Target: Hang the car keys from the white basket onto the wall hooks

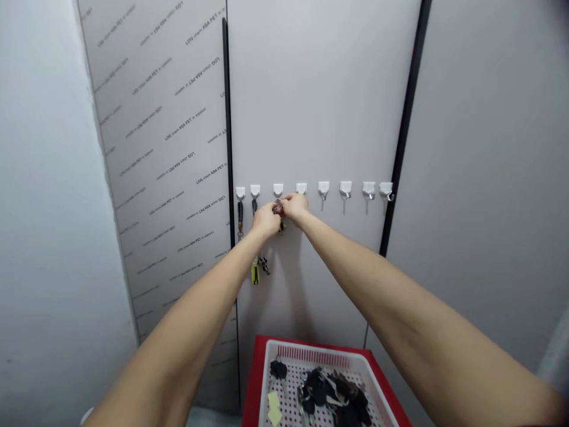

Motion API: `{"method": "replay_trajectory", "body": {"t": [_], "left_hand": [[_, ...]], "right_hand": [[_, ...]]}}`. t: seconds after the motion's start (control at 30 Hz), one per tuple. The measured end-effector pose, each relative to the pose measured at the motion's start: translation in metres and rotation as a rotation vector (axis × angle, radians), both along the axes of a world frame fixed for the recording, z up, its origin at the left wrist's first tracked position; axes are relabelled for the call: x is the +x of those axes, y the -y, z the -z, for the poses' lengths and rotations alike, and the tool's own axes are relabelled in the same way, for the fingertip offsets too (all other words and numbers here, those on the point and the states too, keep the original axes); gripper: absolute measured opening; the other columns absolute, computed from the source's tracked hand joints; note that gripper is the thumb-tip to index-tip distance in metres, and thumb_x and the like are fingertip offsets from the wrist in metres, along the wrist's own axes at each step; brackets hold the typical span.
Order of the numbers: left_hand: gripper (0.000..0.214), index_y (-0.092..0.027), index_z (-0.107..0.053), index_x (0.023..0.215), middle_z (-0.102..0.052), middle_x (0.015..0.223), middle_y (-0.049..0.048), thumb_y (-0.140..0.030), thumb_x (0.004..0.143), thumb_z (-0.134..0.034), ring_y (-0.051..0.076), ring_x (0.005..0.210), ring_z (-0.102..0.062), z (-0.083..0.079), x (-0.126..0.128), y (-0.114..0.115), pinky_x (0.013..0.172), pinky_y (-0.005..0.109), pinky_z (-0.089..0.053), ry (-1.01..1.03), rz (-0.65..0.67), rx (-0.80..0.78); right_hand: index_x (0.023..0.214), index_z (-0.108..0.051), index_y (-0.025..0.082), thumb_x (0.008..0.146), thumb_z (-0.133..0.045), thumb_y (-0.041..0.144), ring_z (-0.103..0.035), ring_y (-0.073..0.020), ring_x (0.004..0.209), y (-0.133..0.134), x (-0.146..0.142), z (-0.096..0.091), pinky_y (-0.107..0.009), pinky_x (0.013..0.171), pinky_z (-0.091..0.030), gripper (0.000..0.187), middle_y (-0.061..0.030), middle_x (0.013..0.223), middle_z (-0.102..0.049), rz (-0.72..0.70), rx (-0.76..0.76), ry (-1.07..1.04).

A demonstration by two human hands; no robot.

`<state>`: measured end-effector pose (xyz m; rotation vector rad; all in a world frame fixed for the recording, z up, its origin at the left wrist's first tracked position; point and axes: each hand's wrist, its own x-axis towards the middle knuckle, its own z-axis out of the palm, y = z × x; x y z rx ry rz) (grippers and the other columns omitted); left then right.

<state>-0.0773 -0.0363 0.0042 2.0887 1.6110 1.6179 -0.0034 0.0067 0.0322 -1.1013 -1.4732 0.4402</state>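
Observation:
At the third hook (278, 189) from the left, my left hand (267, 220) and my right hand (294, 207) meet, both with closed fingers. Between them is a bunch of keys (278, 209) on a metal ring, partly covered by the fingers, just below the hook. Whether the ring touches the hook I cannot tell. Left of my hands, a key strap (240, 214) hangs from the first hook, and another dark strap (255, 206) from the second. Below my left wrist dangle a yellow-green tag (255, 273) and some keys (264, 264).
Several white adhesive hooks (345, 189) run in a row across the pale door panel (320, 89). Below, a white perforated basket (306, 354) holds several dark keys (333, 394) and yellow paper notes (274, 408). It sits on a red surface (254, 379). Printed film covers the left panel (164, 178).

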Motion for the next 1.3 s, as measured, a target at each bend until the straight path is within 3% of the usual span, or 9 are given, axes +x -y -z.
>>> {"method": "replay_trajectory", "body": {"t": [0.1,0.17,0.27,0.43,0.57,0.8,1.0,1.13,1.3], "left_hand": [[0.032,-0.012,-0.051,0.089,-0.056,0.089,0.0072,-0.009,0.060,-0.041,0.014,0.080,-0.050,0.018,-0.002,0.010,0.073,0.025,-0.036,0.041,0.023,0.010],[0.029,-0.013,-0.051,0.088,-0.056,0.086,0.0057,-0.009,0.060,-0.042,0.012,0.077,-0.050,0.042,-0.002,0.019,0.072,0.024,-0.037,0.079,0.077,0.001],[0.026,-0.014,-0.050,0.087,-0.055,0.085,0.0044,-0.012,0.061,-0.043,0.011,0.075,-0.050,0.096,0.002,0.035,0.071,0.024,-0.038,0.076,0.192,-0.053],[0.023,-0.015,-0.052,0.083,-0.056,0.082,0.0048,-0.016,0.062,-0.044,0.013,0.075,-0.049,0.208,0.028,0.065,0.070,0.026,-0.037,-0.074,0.390,-0.339],[0.025,-0.016,-0.051,0.085,-0.054,0.087,0.0062,-0.018,0.061,-0.044,0.016,0.083,-0.046,0.258,0.047,0.079,0.075,0.028,-0.034,-0.264,0.392,-0.465],[0.028,-0.017,-0.050,0.086,-0.054,0.085,0.0072,-0.014,0.060,-0.039,0.017,0.079,-0.048,0.266,0.052,0.081,0.069,0.027,-0.034,-0.473,0.272,-0.538],[0.020,-0.018,-0.052,0.071,-0.056,0.068,0.0033,-0.012,0.060,-0.036,0.015,0.065,-0.049,0.264,0.050,0.084,0.056,0.023,-0.033,-0.497,0.290,-0.574],[0.016,-0.017,-0.051,0.066,-0.054,0.067,0.0024,-0.013,0.062,-0.036,0.013,0.065,-0.047,0.262,0.049,0.085,0.057,0.022,-0.033,-0.397,0.324,-0.546],[0.014,-0.016,-0.048,0.063,-0.051,0.062,0.0003,-0.019,0.066,-0.035,0.011,0.063,-0.045,0.258,0.047,0.079,0.059,0.021,-0.033,-0.080,0.291,-0.456]], "right_hand": [[0.075,-0.055,0.011,0.059,-0.044,0.009,-0.053,-0.0089,0.055,0.003,0.011,0.010,-0.021,0.058,-0.041,0.019,-0.0024,0.062,-0.057,0.005,0.011,0.076],[0.082,-0.054,0.013,0.060,-0.043,0.012,-0.053,-0.0079,0.059,0.016,0.027,0.031,-0.021,0.061,-0.040,0.025,-0.0024,0.074,-0.058,0.009,0.074,0.159],[0.085,-0.054,0.015,0.063,-0.041,0.019,-0.052,-0.0081,0.058,0.050,0.066,0.093,-0.022,0.060,-0.039,0.025,-0.0024,0.077,-0.058,-0.038,0.124,0.360],[0.069,-0.059,0.016,0.064,-0.040,0.018,-0.051,-0.0122,0.061,0.118,0.124,0.226,-0.023,0.060,-0.037,0.019,-0.0036,0.068,-0.059,-0.214,-0.212,0.814],[0.083,-0.056,0.015,0.065,-0.041,0.023,-0.047,-0.0174,0.079,0.136,0.137,0.276,-0.027,0.070,-0.033,0.024,-0.0079,0.083,-0.057,-0.117,-0.250,0.952],[0.073,-0.055,0.016,0.064,-0.042,0.021,-0.046,-0.0156,0.076,0.131,0.133,0.276,-0.026,0.070,-0.031,0.017,-0.0061,0.077,-0.057,-0.159,-0.301,0.892],[0.063,-0.049,0.015,0.069,-0.035,0.028,-0.045,-0.0102,0.055,0.132,0.136,0.279,-0.022,0.054,-0.034,0.020,-0.0009,0.059,-0.052,-0.190,-0.367,0.399],[0.063,-0.047,0.014,0.067,-0.037,0.033,-0.043,-0.0081,0.049,0.128,0.138,0.278,-0.020,0.048,-0.033,0.022,0.0004,0.056,-0.051,-0.210,-0.447,0.038],[0.067,-0.051,0.013,0.066,-0.038,0.037,-0.042,-0.0071,0.046,0.126,0.141,0.278,-0.019,0.046,-0.033,0.026,0.0000,0.057,-0.053,-0.160,-0.427,-0.115]]}}
